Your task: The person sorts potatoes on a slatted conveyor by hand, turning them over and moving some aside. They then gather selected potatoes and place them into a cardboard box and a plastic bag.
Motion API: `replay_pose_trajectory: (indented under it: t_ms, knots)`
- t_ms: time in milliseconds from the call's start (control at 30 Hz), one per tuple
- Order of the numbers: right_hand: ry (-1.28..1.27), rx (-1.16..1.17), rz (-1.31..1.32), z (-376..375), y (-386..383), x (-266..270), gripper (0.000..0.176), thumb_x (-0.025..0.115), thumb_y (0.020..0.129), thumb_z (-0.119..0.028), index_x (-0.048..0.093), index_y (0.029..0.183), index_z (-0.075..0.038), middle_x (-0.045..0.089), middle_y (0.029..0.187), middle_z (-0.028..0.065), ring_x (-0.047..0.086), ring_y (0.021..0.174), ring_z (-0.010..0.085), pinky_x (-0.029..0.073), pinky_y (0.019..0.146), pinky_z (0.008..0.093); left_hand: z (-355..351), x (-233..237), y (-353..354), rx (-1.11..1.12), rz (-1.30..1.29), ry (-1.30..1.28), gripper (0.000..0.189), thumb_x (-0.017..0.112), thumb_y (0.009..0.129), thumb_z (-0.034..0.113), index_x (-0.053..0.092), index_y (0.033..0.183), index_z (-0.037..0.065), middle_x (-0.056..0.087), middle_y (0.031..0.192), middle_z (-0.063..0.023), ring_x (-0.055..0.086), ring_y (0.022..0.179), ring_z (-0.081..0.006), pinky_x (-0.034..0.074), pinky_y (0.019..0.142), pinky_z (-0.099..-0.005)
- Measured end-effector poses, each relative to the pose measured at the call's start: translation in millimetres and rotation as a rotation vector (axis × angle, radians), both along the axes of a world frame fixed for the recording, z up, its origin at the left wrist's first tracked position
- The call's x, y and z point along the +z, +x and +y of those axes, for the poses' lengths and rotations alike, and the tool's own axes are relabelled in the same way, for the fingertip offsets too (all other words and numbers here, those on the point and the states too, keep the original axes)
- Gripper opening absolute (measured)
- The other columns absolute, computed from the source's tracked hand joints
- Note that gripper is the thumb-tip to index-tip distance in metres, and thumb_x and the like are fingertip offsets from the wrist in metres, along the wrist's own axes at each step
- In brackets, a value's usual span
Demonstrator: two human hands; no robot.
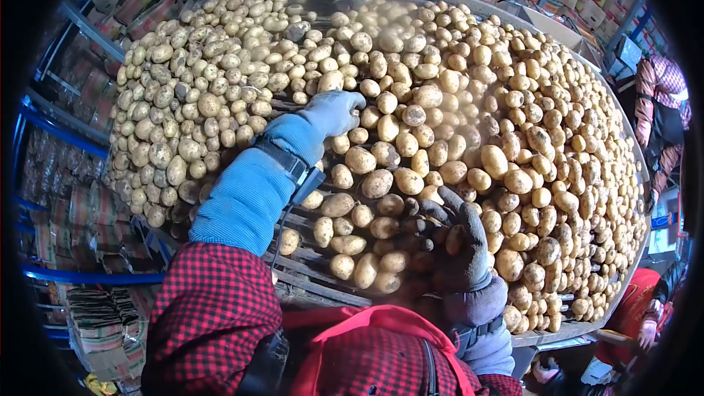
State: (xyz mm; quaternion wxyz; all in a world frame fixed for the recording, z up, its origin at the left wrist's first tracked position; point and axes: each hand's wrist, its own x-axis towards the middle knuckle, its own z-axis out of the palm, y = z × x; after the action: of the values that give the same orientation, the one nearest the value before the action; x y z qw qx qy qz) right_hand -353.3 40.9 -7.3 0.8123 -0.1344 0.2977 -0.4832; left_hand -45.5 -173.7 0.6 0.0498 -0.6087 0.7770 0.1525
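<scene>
Touching tan, soil-smudged potatoes [377, 184] | left hand [331, 112]: grip unclear | right hand [463, 243]: grip open, curved

The one view, worn on the head, looks steeply down and forward from close above the near edge of the potato-covered surface [315, 286], wide enough to reach past its far edge; no second view shares it.

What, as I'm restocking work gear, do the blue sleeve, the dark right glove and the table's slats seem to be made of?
Blue sleeve: likely matte, stretchy knit; fine ribbing shows at its elbow end.
Right glove: probably flexible fabric, perhaps rubber-coated; it bends with the fingers, but dark grime hides the finish.
Slats: rigid, dull narrow bars; wood or metal, I can't tell under the dirt.
</scene>
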Motion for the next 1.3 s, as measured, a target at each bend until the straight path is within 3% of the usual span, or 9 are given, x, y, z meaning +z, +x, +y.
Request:
replay_pose_trajectory:
  t_ms: [300,500,667,900,1000,1033,1100,1200,1300]
  knots:
    - [0.017,0.018,0.015,3,4,21,0.058,0.055,0.107,-0.044,0.048,0.155,-0.010,0.067,0.130,0.0104,0.067,0.111,0.0264,0.060,0.091,0.0471,14,-6,-7,0.145,0.036,-0.108,0.042,0.069,0.094,0.029,0.070,0.135,0.017,0.074,0.126,-0.0157,0.070,0.117,-0.0335,0.053,0.104,-0.0454]
    - [0.029,-0.021,0.016,6,5,12,0.056,0.054,0.107,-0.033,0.046,0.157,-0.011,0.070,0.122,0.0118,0.066,0.092,0.0214,0.061,0.076,0.0410,81,17,-52,-0.107,0.979,-0.097,0.038,0.068,0.103,0.034,0.072,0.128,0.007,0.076,0.122,-0.0161,0.073,0.107,-0.0260,0.057,0.096,-0.0399]
    - [0.061,-0.057,-0.079,-1,2,16,0.055,0.050,0.109,-0.035,0.043,0.159,-0.013,0.067,0.127,0.0100,0.064,0.089,0.0212,0.060,0.072,0.0421,111,36,-95,-0.567,0.704,-0.155,0.070,0.071,0.097,0.053,0.056,0.152,0.012,0.059,0.148,-0.0199,0.054,0.140,-0.0384,0.037,0.121,-0.0489]
    - [0.029,-0.099,-0.085,4,-2,6,0.053,0.053,0.108,-0.035,0.048,0.155,-0.012,0.069,0.125,0.0138,0.070,0.112,0.0334,0.063,0.079,0.0498,-17,-3,18,0.289,0.143,-0.510,0.069,0.071,0.096,0.048,0.049,0.156,0.020,0.050,0.155,-0.0213,0.049,0.142,-0.0415,0.039,0.120,-0.0488]
    - [-0.014,-0.124,-0.135,2,-7,-17,0.055,0.052,0.108,-0.035,0.045,0.157,-0.011,0.059,0.143,0.0178,0.069,0.114,0.0361,0.061,0.091,0.0530,10,-5,9,0.286,-0.032,-0.417,0.062,0.070,0.099,0.045,0.054,0.153,0.019,0.057,0.151,-0.0142,0.056,0.137,-0.0324,0.045,0.116,-0.0440]
    - [-0.007,-0.129,-0.134,-1,-4,-10,0.055,0.052,0.108,-0.035,0.045,0.157,-0.011,0.059,0.143,0.0178,0.069,0.114,0.0361,0.061,0.091,0.0530,3,-5,17,0.281,-0.032,-0.410,0.062,0.070,0.099,0.045,0.054,0.153,0.019,0.057,0.151,-0.0142,0.056,0.137,-0.0324,0.045,0.116,-0.0440]
    - [0.021,-0.139,-0.030,3,1,8,0.054,0.049,0.109,-0.032,0.042,0.158,-0.009,0.059,0.142,0.0193,0.069,0.115,0.0373,0.060,0.094,0.0544,-6,-11,51,0.272,0.869,-0.110,0.050,0.067,0.103,0.037,0.061,0.148,0.015,0.066,0.143,-0.0121,0.061,0.131,-0.0248,0.048,0.112,-0.0389]
    - [-0.042,-0.140,0.016,3,1,0,0.053,0.045,0.110,-0.030,0.040,0.158,-0.009,0.058,0.144,0.0199,0.068,0.117,0.0385,0.060,0.096,0.0565,-31,25,80,0.462,0.362,-0.295,0.050,0.065,0.104,0.034,0.058,0.150,0.017,0.062,0.149,-0.0147,0.061,0.133,-0.0279,0.048,0.113,-0.0386]
    - [-0.033,-0.129,0.012,0,-4,1,0.050,0.041,0.112,-0.023,0.037,0.159,-0.008,0.057,0.145,0.0198,0.067,0.119,0.0389,0.060,0.096,0.0555,-64,14,119,0.152,-0.144,-0.465,0.061,0.067,0.098,0.045,0.055,0.152,0.018,0.059,0.150,-0.0161,0.059,0.134,-0.0369,0.044,0.117,-0.0465]
